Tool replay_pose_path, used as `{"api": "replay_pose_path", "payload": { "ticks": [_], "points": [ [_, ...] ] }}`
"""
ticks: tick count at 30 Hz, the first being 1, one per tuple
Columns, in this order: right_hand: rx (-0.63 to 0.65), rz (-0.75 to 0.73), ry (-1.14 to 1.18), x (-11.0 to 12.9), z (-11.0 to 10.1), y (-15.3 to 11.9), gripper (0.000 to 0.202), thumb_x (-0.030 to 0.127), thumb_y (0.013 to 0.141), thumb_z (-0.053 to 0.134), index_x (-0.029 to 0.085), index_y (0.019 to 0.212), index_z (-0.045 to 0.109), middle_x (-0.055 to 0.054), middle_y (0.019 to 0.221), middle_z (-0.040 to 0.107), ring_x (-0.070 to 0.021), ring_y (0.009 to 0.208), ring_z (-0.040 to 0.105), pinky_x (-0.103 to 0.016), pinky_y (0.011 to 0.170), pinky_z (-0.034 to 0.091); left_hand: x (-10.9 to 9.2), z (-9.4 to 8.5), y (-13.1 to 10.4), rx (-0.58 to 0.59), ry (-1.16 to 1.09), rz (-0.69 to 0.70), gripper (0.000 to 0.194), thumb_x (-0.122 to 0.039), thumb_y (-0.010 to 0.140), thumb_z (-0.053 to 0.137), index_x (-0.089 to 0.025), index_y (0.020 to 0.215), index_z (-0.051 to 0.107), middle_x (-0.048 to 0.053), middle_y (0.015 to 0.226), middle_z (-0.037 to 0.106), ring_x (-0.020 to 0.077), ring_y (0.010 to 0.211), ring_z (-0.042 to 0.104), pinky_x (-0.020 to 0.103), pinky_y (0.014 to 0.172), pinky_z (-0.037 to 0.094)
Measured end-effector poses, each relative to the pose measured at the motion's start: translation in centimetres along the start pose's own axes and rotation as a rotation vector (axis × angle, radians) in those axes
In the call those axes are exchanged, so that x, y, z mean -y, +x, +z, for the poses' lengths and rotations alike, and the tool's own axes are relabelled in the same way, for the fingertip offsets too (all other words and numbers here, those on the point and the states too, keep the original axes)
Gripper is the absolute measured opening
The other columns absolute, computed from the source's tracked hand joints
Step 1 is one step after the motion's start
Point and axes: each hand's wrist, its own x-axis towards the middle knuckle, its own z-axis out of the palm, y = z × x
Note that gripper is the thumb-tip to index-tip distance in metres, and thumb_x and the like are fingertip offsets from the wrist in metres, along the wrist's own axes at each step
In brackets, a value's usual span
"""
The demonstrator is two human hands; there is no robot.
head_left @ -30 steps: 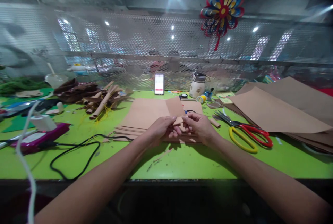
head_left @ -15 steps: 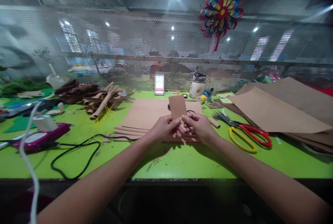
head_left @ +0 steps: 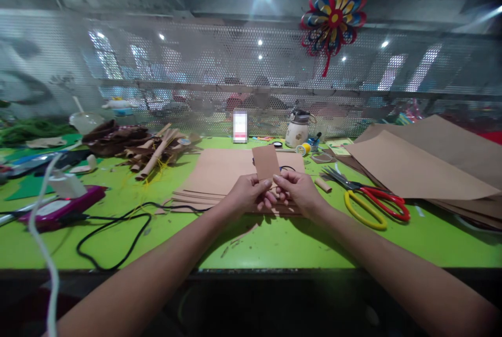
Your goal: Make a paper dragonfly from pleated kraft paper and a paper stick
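A small brown paper piece (head_left: 267,162) is held up in front of me between both hands. My left hand (head_left: 251,190) pinches its lower left edge with thumb and fingers. At its lower right corner, my right hand (head_left: 297,187) grips it between thumb and fingers. Beneath and behind them lies a stack of brown paper sheets (head_left: 219,170) on the green table (head_left: 274,245). A small paper roll (head_left: 323,186) rests just right of my right hand.
Scissors (head_left: 364,198) with yellow and red handles lie right, beside large brown sheets (head_left: 415,164). Behind stand a lit phone (head_left: 240,127) and a jar (head_left: 297,130). At left are paper rolls (head_left: 159,154), a purple power strip (head_left: 65,207) and cables.
The paper piece and the fingers holding it have shifted very slightly left and down. Both hands keep their hold.
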Motion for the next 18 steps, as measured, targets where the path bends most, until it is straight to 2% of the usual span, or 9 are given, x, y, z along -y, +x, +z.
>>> {"api": "replay_pose_path", "payload": {
  "ticks": [6, 12, 18],
  "points": [
    [0.047, 0.045, 0.042, -0.09, -0.15, 0.0, 0.032, 0.04, 0.064, 0.074, 0.015, 0.069, 0.055, 0.003, 0.054, 0.057, -0.0067, 0.042, 0.048, -0.018, 0.038, 0.039, -0.3, 0.06, -0.19, -0.001, 0.015, 0.018, 0.025, -0.033, 0.078, 0.064, -0.008, 0.08, 0.062, 0.007, 0.061, 0.064, 0.0082, 0.048, 0.056, 0.017, 0.046, 0.042],
    [0.15, 0.119, -0.007, 0.0, -0.08, -0.16, 0.033, 0.046, 0.071, 0.067, 0.014, 0.072, 0.058, 0.0, 0.053, 0.058, -0.0061, 0.038, 0.046, -0.016, 0.033, 0.033, -0.37, -0.3, -0.02, 0.001, 0.099, 0.01, 0.03, -0.038, 0.079, 0.062, -0.008, 0.08, 0.064, 0.009, 0.066, 0.066, 0.0105, 0.052, 0.057, 0.021, 0.051, 0.045],
    [0.092, 0.107, -0.044, 0.22, 0.12, -0.42, 0.034, 0.047, 0.07, 0.068, 0.015, 0.067, 0.056, 0.003, 0.048, 0.054, -0.005, 0.034, 0.041, -0.015, 0.03, 0.029, -0.13, -0.64, -0.22, 0.074, 0.044, 0.057, 0.036, -0.042, 0.083, 0.055, -0.008, 0.078, 0.065, 0.009, 0.069, 0.065, 0.0081, 0.055, 0.055, 0.017, 0.052, 0.042]
  ]
}}
